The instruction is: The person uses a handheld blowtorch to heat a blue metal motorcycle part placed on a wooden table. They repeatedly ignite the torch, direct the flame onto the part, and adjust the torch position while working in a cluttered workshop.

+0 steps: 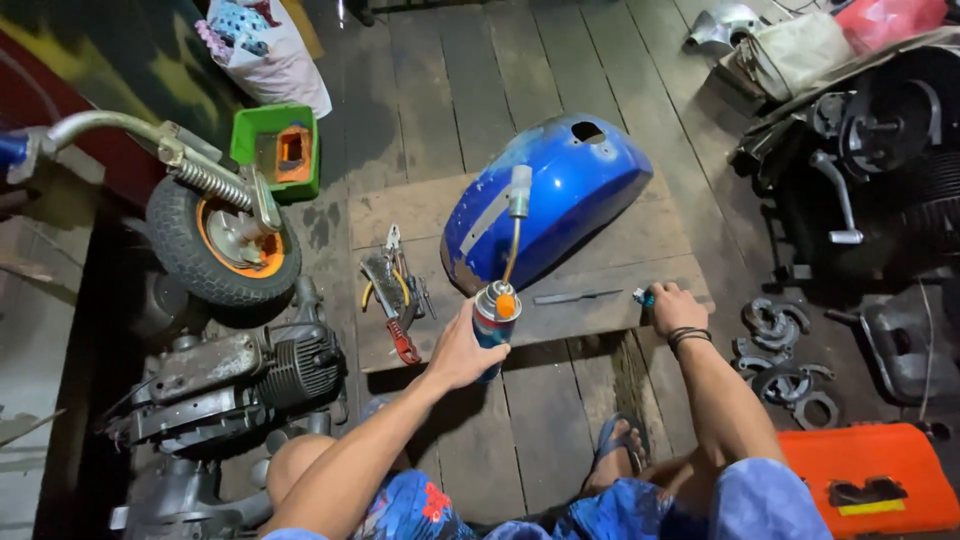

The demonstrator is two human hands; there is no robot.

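Observation:
My left hand (462, 352) grips a gas canister (495, 312) with a torch nozzle (518, 195) on a long thin tube, pointed toward a blue scooter body panel (560, 195). The panel lies on a wooden board (400, 210) and has scorched, bare patches along its left edge. My right hand (677, 305) rests on the board's right end and holds a small blue object (643, 296), apparently a lighter. A flat metal blade (578, 296) lies between my two hands.
Pliers and hand tools (395, 290) lie left of the panel. A small wheel on a fork (222, 240), a green box (280, 148) and an engine (240, 375) stand at left. Engine parts (870, 140), metal rings (780, 350) and an orange toolbox (870, 480) sit at right.

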